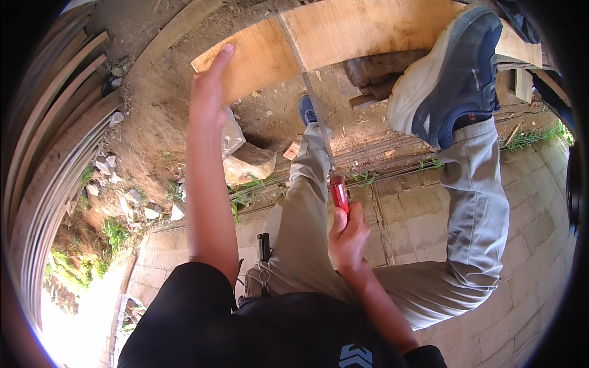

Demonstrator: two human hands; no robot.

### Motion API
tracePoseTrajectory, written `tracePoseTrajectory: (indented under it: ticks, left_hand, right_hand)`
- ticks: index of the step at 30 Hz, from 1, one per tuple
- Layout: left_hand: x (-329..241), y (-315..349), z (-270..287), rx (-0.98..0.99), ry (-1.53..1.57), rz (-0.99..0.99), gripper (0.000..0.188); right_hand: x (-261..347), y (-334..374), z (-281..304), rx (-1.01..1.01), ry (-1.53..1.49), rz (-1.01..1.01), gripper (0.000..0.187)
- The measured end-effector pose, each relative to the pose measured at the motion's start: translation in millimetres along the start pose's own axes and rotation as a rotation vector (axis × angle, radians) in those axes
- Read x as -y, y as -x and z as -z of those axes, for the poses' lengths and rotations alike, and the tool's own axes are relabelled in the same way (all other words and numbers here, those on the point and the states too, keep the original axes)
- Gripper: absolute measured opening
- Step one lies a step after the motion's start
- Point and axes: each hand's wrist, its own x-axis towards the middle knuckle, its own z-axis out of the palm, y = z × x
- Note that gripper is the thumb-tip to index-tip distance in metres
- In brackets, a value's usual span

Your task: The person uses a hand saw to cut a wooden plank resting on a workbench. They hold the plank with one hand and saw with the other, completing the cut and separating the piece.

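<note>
My left hand (210,86) grips the near left end of a long wooden board (368,30), thumb on its top face. My right hand (351,238) is wrapped round the red handle of a handsaw (339,195). From the handle the saw's thin blade (314,107) runs away from me and crosses the board. A dark line shows where the blade meets the wood, but how deep it sits I cannot tell. My right shoe (454,73) presses on the board, to the right of the blade.
Dark wood blocks (374,73) lie under the board. Curved-looking stacked planks (55,159) stand at the left. My left shoe (307,110) is on the dirt beyond the board. Stones (153,210) and a broken concrete piece (233,135) lie nearby. A block wall (527,208) stretches along the right.
</note>
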Motion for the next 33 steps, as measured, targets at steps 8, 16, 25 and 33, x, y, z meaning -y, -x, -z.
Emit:
tracePoseTrajectory:
  ticks: [8, 16, 25, 33]
  left_hand:
    - [3, -9, 1, 0.023, -0.033, 0.002, 0.094]
    - [2, -6, 1, 0.015, 0.029, 0.067, 0.071]
    - [15, -6, 5, 0.059, 0.151, -0.038, 0.051]
    - [11, -9, 8, 0.047, 0.132, -0.038, 0.052]
  right_hand:
    - [1, -10, 5, -0.032, -0.036, 0.041, 0.039]
    - [-12, -6, 25, 0.01, 0.015, 0.018, 0.033]
    - [-1, -11, 13, 0.032, -0.023, -0.02, 0.035]
    - [-36, 8, -6, -0.039, -0.033, 0.049, 0.039]
